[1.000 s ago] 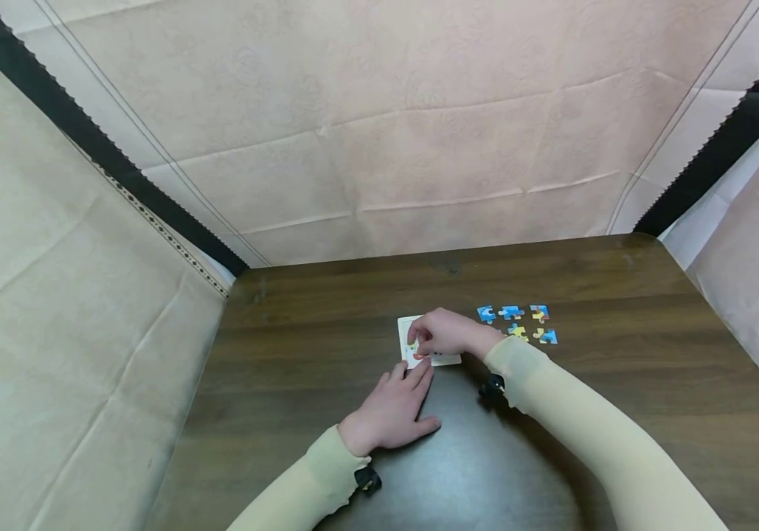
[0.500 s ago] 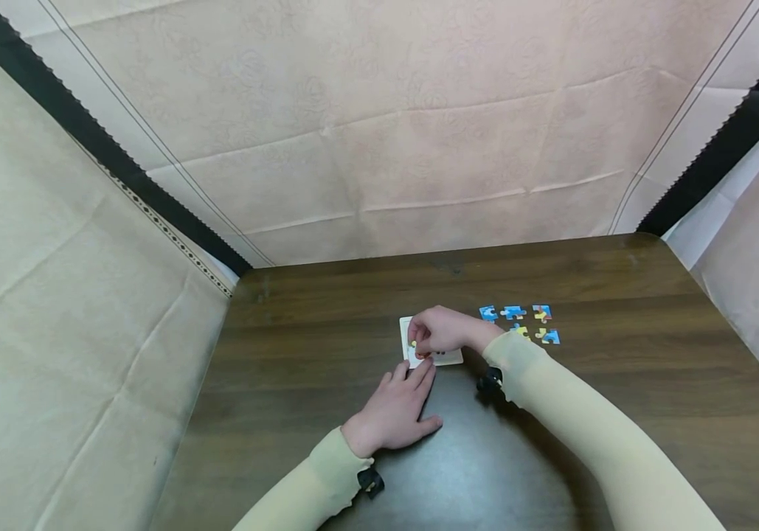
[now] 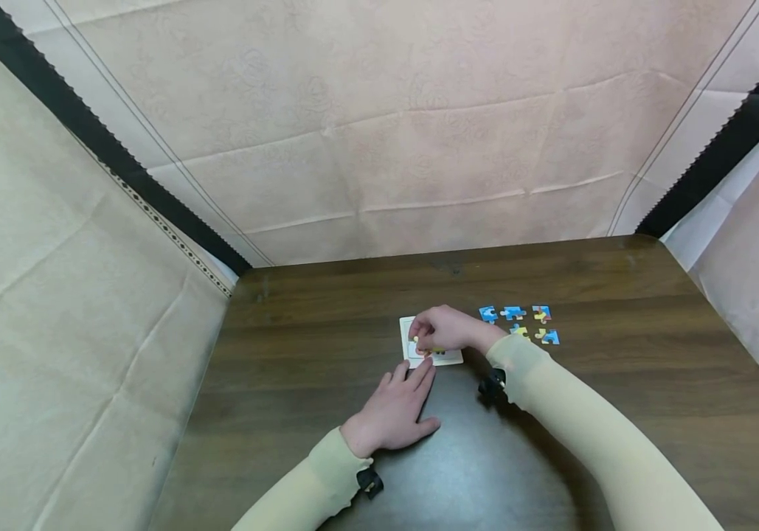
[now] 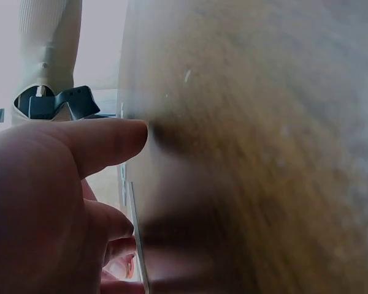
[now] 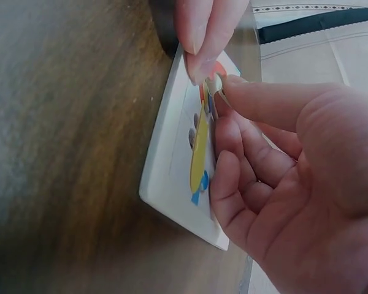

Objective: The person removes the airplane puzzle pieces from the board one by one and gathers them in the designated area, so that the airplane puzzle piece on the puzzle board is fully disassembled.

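A white puzzle board (image 3: 451,361) lies on the table, printed or fitted with a coloured picture that shows yellow, red and blue in the right wrist view. My right hand (image 3: 451,330) is over it, thumb and fingertips pinching a small puzzle piece (image 5: 218,83) close to the board's surface. The fingers cover most of that piece. My left hand (image 3: 392,417) lies with extended fingers, its fingertips (image 5: 199,64) resting on the board's near edge and its thumb (image 4: 113,142) out to the side. Part of the board is hidden under the right hand.
Several loose puzzle pieces lie in two rows to the right of the board, among them a blue one (image 3: 488,314) and a blue-yellow one (image 3: 548,337). The right forearm (image 3: 572,398) passes just in front of them. Light cloth (image 3: 452,147) hangs behind the brown table (image 3: 313,324).
My right hand has shifted slightly right and up over the board, still pinching the puzzle piece. The left hand has stayed at the near edge.
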The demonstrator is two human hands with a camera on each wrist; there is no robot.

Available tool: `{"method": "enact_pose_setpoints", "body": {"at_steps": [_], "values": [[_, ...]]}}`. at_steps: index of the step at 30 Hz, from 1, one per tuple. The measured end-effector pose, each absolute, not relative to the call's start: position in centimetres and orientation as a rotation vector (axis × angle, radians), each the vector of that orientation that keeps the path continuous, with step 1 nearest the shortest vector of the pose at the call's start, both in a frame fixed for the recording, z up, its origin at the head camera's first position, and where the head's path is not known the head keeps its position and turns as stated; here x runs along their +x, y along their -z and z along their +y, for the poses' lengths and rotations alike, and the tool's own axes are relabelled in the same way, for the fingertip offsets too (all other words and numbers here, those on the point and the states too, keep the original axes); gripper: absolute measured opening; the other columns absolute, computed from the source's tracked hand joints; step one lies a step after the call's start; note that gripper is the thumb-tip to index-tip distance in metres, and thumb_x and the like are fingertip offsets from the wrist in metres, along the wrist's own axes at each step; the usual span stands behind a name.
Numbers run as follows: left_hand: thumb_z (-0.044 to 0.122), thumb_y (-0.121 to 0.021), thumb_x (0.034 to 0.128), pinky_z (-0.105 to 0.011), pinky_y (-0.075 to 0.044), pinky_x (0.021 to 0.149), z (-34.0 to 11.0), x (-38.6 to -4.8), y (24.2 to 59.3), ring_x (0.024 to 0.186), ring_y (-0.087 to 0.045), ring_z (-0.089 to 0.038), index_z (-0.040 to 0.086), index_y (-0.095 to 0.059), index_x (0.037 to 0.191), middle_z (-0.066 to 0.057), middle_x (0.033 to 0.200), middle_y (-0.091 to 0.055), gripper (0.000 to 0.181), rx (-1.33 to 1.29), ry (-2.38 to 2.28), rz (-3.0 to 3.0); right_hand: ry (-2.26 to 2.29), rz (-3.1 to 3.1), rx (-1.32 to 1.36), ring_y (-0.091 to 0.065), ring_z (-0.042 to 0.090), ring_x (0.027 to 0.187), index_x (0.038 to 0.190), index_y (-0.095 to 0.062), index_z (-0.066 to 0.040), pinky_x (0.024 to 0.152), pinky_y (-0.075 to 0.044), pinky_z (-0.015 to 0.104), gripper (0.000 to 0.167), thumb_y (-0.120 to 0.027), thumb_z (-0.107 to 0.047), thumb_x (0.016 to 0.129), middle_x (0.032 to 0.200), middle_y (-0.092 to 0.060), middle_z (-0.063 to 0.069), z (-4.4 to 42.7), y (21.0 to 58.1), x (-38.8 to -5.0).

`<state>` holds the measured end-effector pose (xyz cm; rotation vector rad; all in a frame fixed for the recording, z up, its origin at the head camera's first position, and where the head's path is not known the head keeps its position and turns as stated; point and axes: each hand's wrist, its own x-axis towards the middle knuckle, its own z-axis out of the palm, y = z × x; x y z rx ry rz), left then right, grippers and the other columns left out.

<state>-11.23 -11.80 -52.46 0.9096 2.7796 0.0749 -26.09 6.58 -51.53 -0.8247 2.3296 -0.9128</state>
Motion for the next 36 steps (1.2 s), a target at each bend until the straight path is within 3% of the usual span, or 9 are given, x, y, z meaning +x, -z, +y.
{"method": "enact_pose_setpoints", "body": {"at_steps": [4, 9, 13, 19, 29, 36], "values": [[0.061, -0.059, 0.1039, -0.050, -0.038, 0.118, -11.9, -11.3, 52.3, 0.157, -0.029, -0.034, 0.011, -0.031, 0.170, -0.002, 0.178, -0.019, 0.087, 0.913, -0.060, 2.770, 0.926, 2.320, -0.825, -0.064, 0.017, 0.074, 0.111, -0.077, -0.017, 0.064, -0.054, 0.033, 0.010, -0.074, -0.014, 0.102, 0.088, -0.074, -0.005, 6.6, 51.6, -26.1], [0.062, -0.057, 0.1040, -0.047, -0.038, 0.118, -12.1, -11.5, 52.3, 0.157, -0.028, -0.031, 0.012, -0.027, 0.171, -0.001, 0.179, -0.014, 0.089, 0.913, -0.042, 2.752, 1.011, 2.303, -0.781, -0.066, 0.018, 0.076, 0.122, -0.073, -0.015, 0.067, -0.054, 0.034, 0.019, -0.073, -0.016, 0.104, 0.091, -0.076, -0.005, 7.1, 51.7, -26.1], [0.063, -0.058, 0.1032, -0.047, -0.037, 0.119, -12.2, -11.7, 52.3, 0.157, -0.029, -0.032, 0.011, -0.024, 0.171, -0.002, 0.180, -0.013, 0.092, 0.908, -0.044, 2.745, 1.065, 2.321, -0.731, -0.069, 0.018, 0.084, 0.127, -0.073, -0.015, 0.080, -0.057, 0.038, 0.023, -0.074, -0.020, 0.104, 0.094, -0.076, -0.005, 7.8, 51.8, -26.2], [0.062, -0.060, 0.1022, -0.047, -0.037, 0.117, -12.1, -11.9, 52.0, 0.155, -0.031, -0.030, 0.011, -0.025, 0.171, -0.001, 0.179, -0.015, 0.093, 0.895, -0.046, 2.728, 1.142, 2.385, -0.679, -0.069, 0.017, 0.094, 0.118, -0.077, -0.017, 0.096, -0.056, 0.046, 0.018, -0.075, -0.027, 0.103, 0.103, -0.076, -0.006, 9.3, 51.9, -26.2], [0.061, -0.062, 0.1011, -0.047, -0.038, 0.116, -11.8, -12.0, 51.9, 0.152, -0.032, -0.029, 0.012, -0.026, 0.171, 0.000, 0.178, -0.019, 0.093, 0.888, -0.046, 2.722, 1.306, 2.362, -0.625, -0.065, 0.025, 0.091, 0.117, -0.076, -0.015, 0.081, -0.054, 0.042, 0.019, -0.076, -0.027, 0.103, 0.101, -0.075, -0.001, 14.0, 52.4, -25.2], [0.063, -0.058, 0.1031, -0.049, -0.036, 0.118, -11.7, -11.8, 52.3, 0.157, -0.029, -0.034, 0.013, -0.023, 0.172, 0.000, 0.180, -0.013, 0.091, 0.868, -0.027, 2.713, 1.297, 2.335, -0.563, -0.066, 0.024, 0.091, 0.119, -0.076, -0.013, 0.081, -0.055, 0.040, 0.018, -0.072, -0.023, 0.105, 0.102, -0.075, 0.003, 17.3, 52.7, -24.2]]}}
